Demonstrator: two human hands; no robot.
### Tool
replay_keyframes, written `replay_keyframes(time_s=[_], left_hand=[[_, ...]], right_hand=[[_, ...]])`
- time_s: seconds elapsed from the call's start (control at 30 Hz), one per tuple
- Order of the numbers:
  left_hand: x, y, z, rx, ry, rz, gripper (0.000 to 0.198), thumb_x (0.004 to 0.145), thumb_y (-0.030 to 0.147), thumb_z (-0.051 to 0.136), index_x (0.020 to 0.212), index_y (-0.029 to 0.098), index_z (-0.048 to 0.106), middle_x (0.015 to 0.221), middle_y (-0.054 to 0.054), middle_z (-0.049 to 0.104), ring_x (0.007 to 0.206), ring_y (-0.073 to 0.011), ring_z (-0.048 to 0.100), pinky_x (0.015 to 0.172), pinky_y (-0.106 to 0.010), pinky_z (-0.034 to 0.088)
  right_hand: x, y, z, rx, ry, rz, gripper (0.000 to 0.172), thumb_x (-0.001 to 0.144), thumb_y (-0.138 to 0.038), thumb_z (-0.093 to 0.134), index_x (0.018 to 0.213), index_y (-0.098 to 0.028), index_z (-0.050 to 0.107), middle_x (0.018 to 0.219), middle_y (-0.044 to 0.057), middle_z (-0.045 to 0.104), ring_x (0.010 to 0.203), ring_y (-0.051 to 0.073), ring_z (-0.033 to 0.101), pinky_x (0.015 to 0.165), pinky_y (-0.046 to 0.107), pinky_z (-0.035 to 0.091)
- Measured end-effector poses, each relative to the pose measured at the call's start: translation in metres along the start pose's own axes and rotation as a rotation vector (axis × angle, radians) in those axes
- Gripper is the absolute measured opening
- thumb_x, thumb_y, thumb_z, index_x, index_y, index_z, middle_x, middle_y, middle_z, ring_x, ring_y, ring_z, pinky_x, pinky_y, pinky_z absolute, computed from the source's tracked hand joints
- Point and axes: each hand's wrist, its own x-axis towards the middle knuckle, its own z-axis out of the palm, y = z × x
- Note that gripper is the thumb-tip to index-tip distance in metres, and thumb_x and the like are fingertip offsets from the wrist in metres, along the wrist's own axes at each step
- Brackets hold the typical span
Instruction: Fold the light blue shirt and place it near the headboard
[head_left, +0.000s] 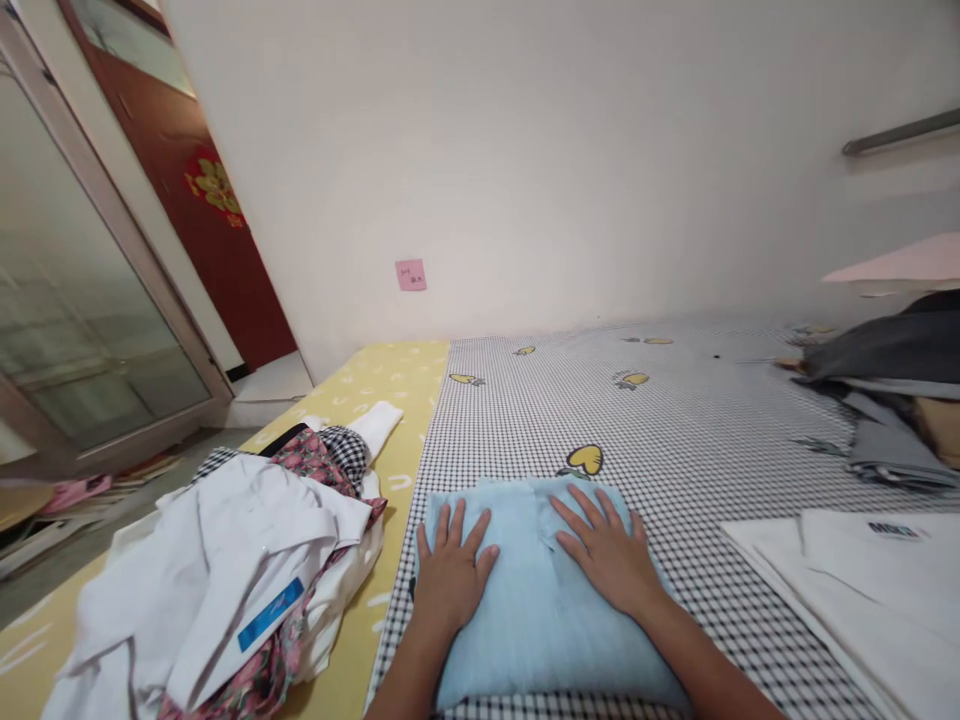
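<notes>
1. A folded light blue garment (544,610) is laid flat on the checked bed sheet (675,430), at the near edge of the bed.
2. The left hand (450,575) is pressed palm-down on the left half of the blue garment, fingers spread and extended; nothing is pinched.
3. The right hand (607,550) is pressed palm-down on the right half of the blue garment, fingers spread; nothing is gripped.
4. A heart print (585,459) on the sheet is seen just beyond the far edge of the blue garment.
5. A heap of white and floral clothes (247,580) is found left of the blue garment, on a yellow sheet (390,385).
6. Flat white garments (862,590) are noted right of the blue garment, well apart from it.
7. A pile of grey clothes (892,390) is seen far right of the blue garment, near the wall.
8. A pink note (410,274) is stuck on the wall beyond the blue garment.
</notes>
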Motion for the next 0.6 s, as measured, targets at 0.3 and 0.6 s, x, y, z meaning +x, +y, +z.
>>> replay_keyframes(time_s=[0.3, 0.6], left_hand=[[0.0, -0.036, -0.011, -0.567, 0.206, -0.054, 0.046, 0.089, 0.041, 0.05, 0.129, 0.024, 0.064, 0.152, -0.013, 0.051, 0.143, -0.028, 0.043, 0.12, -0.055, 0.028], [-0.179, -0.06, 0.001, -0.889, 0.715, -0.406, 0.035, 0.087, 0.037, 0.038, 0.092, 0.02, 0.068, 0.11, -0.015, 0.066, 0.115, -0.0309, 0.059, 0.111, -0.051, 0.043]], right_hand=[[0.012, 0.016, -0.034, 0.289, -0.149, 0.038, 0.06, 0.097, -0.05, 0.03, 0.154, -0.035, 0.036, 0.163, 0.005, 0.033, 0.15, 0.028, 0.028, 0.119, 0.06, 0.022], [-0.082, -0.036, -0.084, 0.289, -0.03, -0.087, 0.072, 0.088, -0.038, 0.046, 0.157, -0.026, 0.028, 0.165, 0.011, 0.029, 0.15, 0.029, 0.029, 0.116, 0.058, 0.027]])
